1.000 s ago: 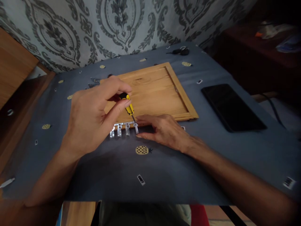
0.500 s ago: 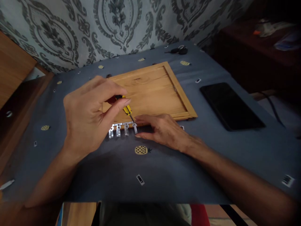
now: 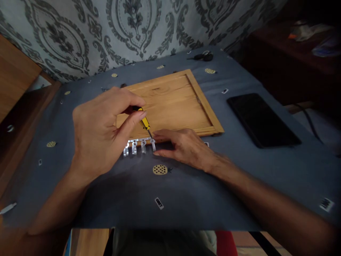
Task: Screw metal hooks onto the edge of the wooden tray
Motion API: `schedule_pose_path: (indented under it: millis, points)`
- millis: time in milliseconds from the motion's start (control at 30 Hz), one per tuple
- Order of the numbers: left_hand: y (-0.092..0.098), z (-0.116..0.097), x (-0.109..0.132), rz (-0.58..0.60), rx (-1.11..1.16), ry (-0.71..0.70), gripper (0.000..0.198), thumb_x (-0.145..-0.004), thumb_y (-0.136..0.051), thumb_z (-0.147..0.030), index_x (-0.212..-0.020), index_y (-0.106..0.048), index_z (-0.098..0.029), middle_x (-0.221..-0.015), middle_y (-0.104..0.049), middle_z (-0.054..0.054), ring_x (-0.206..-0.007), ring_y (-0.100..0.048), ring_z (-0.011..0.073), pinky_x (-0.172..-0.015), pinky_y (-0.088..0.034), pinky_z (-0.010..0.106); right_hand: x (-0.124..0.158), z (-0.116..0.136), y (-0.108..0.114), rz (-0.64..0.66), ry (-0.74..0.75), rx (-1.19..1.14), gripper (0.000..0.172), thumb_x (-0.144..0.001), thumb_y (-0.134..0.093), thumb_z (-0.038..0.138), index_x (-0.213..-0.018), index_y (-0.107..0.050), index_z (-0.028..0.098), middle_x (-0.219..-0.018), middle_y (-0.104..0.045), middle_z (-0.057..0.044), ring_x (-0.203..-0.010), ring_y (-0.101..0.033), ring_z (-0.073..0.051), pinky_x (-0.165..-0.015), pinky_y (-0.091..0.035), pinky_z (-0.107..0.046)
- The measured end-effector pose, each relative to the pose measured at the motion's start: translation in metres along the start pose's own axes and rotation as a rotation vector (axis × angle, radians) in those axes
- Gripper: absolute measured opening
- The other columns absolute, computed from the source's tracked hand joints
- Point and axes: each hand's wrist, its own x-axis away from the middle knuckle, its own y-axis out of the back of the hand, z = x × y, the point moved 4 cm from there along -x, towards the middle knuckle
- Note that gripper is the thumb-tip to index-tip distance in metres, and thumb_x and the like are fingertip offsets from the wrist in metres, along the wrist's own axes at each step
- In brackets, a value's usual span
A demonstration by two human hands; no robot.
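Observation:
Between thumb and fingers, my left hand (image 3: 102, 128) grips a small screwdriver (image 3: 145, 123) with a yellow and black handle. Its tip points down at the rightmost hook of a silver metal hook rail (image 3: 134, 143), which lies along the near edge of a framed wooden board (image 3: 167, 103). My right hand (image 3: 186, 146) is closed at the right end of the rail, thumb and fingertips around the rightmost hook. Whether a screw sits under the tip is too small to make out. The left part of the board is hidden behind my left hand.
A black phone or tablet (image 3: 262, 121) lies to the right on the blue patterned cloth (image 3: 128, 199). Keys (image 3: 204, 56) rest at the back near the patterned wall. Wooden furniture (image 3: 18, 78) stands at the left, and a dark red surface (image 3: 277, 53) at the far right.
The screwdriver handle has turned slightly in my left hand, and the fingers have shifted a little. My right hand, the rail and the board stay where they were.

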Motion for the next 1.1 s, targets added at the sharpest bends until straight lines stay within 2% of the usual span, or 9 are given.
schedule_pose_path:
  millis: [333, 567, 667, 767, 933, 1100]
  points:
    - [0.0, 0.0, 0.001, 0.027, 0.012, -0.029, 0.007, -0.09, -0.067, -0.023, -0.095, -0.069, -0.027, -0.092, -0.075, -0.005, -0.08, -0.071, 0.0162, -0.083, -0.058, 0.032, 0.0, 0.001, 0.0, -0.002, 0.006, 0.007, 0.041, -0.082, -0.078, 0.033, -0.12, -0.068, 0.02, -0.107, -0.079, -0.005, -0.098, -0.076, -0.025, -0.088, -0.059, -0.037]
    - [0.004, -0.001, -0.001, 0.011, 0.035, -0.011, 0.01, -0.087, -0.07, -0.02, -0.093, -0.069, -0.029, -0.089, -0.074, -0.006, -0.077, -0.069, 0.0159, -0.074, -0.059, 0.033, 0.0, 0.0, 0.0, -0.012, 0.013, -0.007, 0.042, -0.082, -0.078, 0.034, -0.121, -0.067, 0.02, -0.107, -0.079, -0.005, -0.099, -0.076, -0.025, -0.089, -0.059, -0.038]
    - [0.014, 0.0, -0.001, -0.047, 0.044, 0.082, 0.012, -0.085, -0.072, -0.019, -0.092, -0.07, -0.029, -0.086, -0.071, -0.005, -0.078, -0.068, 0.0153, -0.069, -0.059, 0.033, 0.0, -0.001, -0.001, -0.009, 0.015, -0.003, 0.044, -0.082, -0.079, 0.034, -0.121, -0.067, 0.018, -0.109, -0.079, -0.006, -0.1, -0.076, -0.026, -0.09, -0.059, -0.041]
    - [0.019, 0.004, 0.0, -0.049, 0.073, 0.2, 0.012, -0.087, -0.071, -0.023, -0.097, -0.071, -0.027, -0.092, -0.07, -0.003, -0.084, -0.069, 0.0159, -0.077, -0.06, 0.035, 0.0, -0.001, -0.001, -0.014, 0.012, 0.001, 0.044, -0.082, -0.079, 0.033, -0.121, -0.067, 0.018, -0.11, -0.079, -0.007, -0.101, -0.075, -0.026, -0.091, -0.059, -0.042]
    - [0.011, 0.001, -0.001, -0.012, 0.064, 0.018, 0.008, -0.088, -0.07, -0.021, -0.093, -0.07, -0.027, -0.085, -0.071, -0.003, -0.077, -0.066, 0.0155, -0.069, -0.057, 0.034, 0.0, 0.0, 0.0, -0.016, 0.009, -0.005, 0.044, -0.082, -0.079, 0.033, -0.121, -0.066, 0.02, -0.109, -0.079, -0.005, -0.102, -0.075, -0.025, -0.091, -0.059, -0.038]
    - [0.003, 0.003, 0.0, 0.012, 0.072, -0.008, 0.01, -0.087, -0.071, -0.02, -0.095, -0.071, -0.026, -0.086, -0.072, -0.001, -0.077, -0.067, 0.0177, -0.069, -0.055, 0.035, 0.0, 0.0, 0.0, -0.003, 0.016, 0.004, 0.043, -0.082, -0.078, 0.032, -0.121, -0.067, 0.018, -0.11, -0.079, -0.006, -0.102, -0.075, -0.025, -0.091, -0.059, -0.039]
